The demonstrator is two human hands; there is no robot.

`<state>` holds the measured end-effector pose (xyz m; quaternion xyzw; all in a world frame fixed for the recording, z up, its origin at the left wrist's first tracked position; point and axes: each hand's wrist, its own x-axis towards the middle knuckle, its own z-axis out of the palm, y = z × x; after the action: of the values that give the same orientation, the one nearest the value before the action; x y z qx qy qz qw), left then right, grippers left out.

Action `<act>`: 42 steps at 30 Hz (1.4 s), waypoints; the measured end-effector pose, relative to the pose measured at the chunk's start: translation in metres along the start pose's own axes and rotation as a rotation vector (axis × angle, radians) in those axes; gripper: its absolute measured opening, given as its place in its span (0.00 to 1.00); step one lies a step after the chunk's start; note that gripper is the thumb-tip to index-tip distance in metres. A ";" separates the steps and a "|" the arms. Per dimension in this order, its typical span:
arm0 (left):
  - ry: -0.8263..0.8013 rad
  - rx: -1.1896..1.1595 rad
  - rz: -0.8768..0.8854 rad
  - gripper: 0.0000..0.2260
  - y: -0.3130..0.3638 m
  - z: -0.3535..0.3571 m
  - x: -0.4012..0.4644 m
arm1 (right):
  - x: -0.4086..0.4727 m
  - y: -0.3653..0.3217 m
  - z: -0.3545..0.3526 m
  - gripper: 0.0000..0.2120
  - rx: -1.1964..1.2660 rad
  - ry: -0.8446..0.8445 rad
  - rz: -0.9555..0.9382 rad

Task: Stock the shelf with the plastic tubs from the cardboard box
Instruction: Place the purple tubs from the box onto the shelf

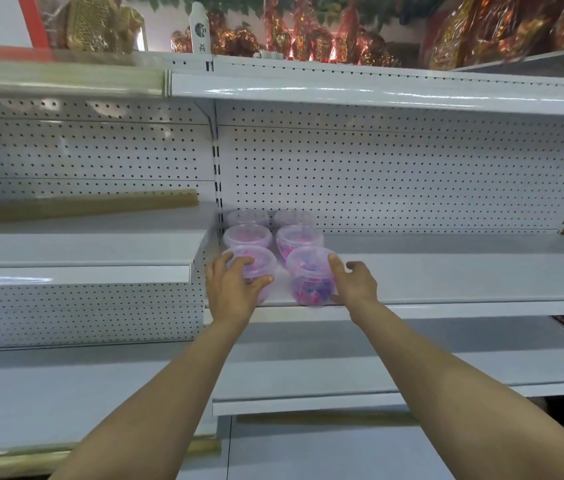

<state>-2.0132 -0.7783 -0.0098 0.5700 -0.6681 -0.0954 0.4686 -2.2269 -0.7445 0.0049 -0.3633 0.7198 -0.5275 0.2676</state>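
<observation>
Six clear plastic tubs of pink and purple bits on the white shelf (447, 271), two abreast and three deep against its left end, back pair (270, 218) by the pegboard (395, 174), middle pair (273, 239) just ahead. Left hand (230, 289) cupped around the front left tub (256, 265), fingers over its lid and thumb on its side. Right hand (355, 284) against the right side of the front right tub (310, 278) at the shelf's front edge, fingers loosely spread, grip unclear.
</observation>
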 end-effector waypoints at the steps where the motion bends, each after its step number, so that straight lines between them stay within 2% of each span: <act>1: 0.002 -0.003 0.004 0.21 -0.001 0.000 0.001 | -0.005 -0.002 0.000 0.34 -0.037 -0.005 -0.066; 4: 0.002 -0.002 0.005 0.20 -0.003 0.001 0.004 | -0.013 -0.006 0.000 0.38 -0.222 -0.036 -0.276; 6: 0.000 0.001 0.007 0.20 -0.004 0.001 0.006 | -0.016 -0.006 0.002 0.42 -0.313 -0.077 -0.351; 25: -0.065 0.125 -0.039 0.27 0.008 -0.005 0.012 | -0.018 -0.026 0.001 0.41 -0.622 -0.099 -0.392; 29: -0.069 0.173 -0.051 0.31 0.036 -0.010 0.005 | -0.020 -0.028 -0.032 0.40 -0.743 -0.067 -0.483; 36: -0.143 0.085 0.091 0.30 0.130 0.003 -0.023 | -0.032 -0.034 -0.128 0.36 -0.903 0.014 -0.597; 42: -0.228 0.004 0.137 0.29 0.226 0.035 -0.070 | -0.048 -0.022 -0.236 0.31 -0.920 0.121 -0.552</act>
<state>-2.1970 -0.6581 0.0841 0.5095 -0.7545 -0.1262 0.3940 -2.3743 -0.5765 0.0972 -0.5876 0.7685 -0.2284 -0.1096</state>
